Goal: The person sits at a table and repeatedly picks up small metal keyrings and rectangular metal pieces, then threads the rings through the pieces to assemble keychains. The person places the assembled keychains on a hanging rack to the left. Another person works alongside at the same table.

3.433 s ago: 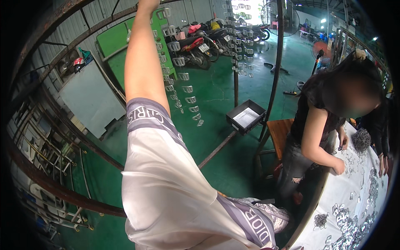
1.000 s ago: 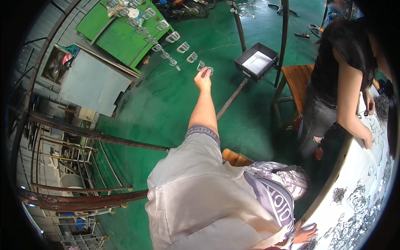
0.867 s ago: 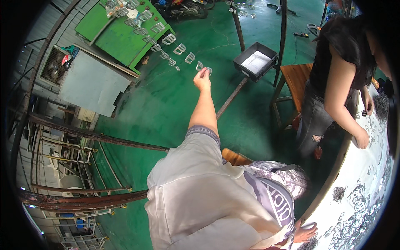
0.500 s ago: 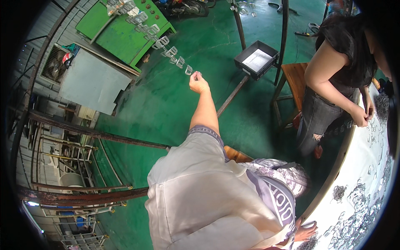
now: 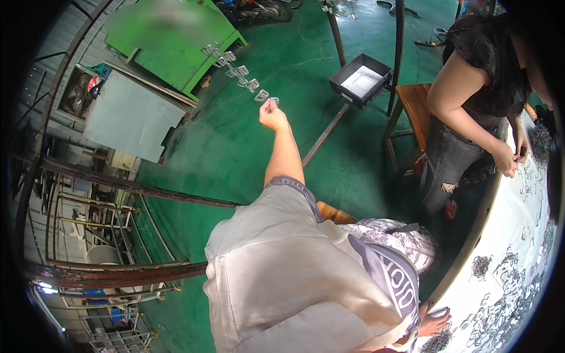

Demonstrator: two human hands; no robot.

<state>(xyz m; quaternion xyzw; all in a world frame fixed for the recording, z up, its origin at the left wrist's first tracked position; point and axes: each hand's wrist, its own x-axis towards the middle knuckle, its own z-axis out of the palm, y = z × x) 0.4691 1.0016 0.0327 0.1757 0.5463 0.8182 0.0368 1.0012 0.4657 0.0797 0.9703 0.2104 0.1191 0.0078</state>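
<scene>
My left arm reaches out over the green floor, and the fingers of my left hand (image 5: 272,116) are pinched on a small silver metal buckle (image 5: 275,101). Just beyond these fingertips, a slanting row of similar buckles (image 5: 237,72) hangs, its nearest piece close beside my fingers. What the row hangs from is too thin to make out. My right hand (image 5: 434,322) lies on the white tabletop (image 5: 456,285) with its fingers spread, next to a dark tangle of thin wire pieces (image 5: 436,341). Many loose metal buckles (image 5: 500,306) are scattered farther along that table.
Across the table corner a person in black (image 5: 471,100) works with both hands over small parts. A wooden stool (image 5: 415,103) and a black crate (image 5: 360,81) stand beyond my arm. Rusty metal bars (image 5: 135,188) run at left, with a green bench (image 5: 170,56) behind.
My left hand has shifted a little left and up towards the hanging row, and a buckle now shows at its fingertips. The right hand stays on the table.
</scene>
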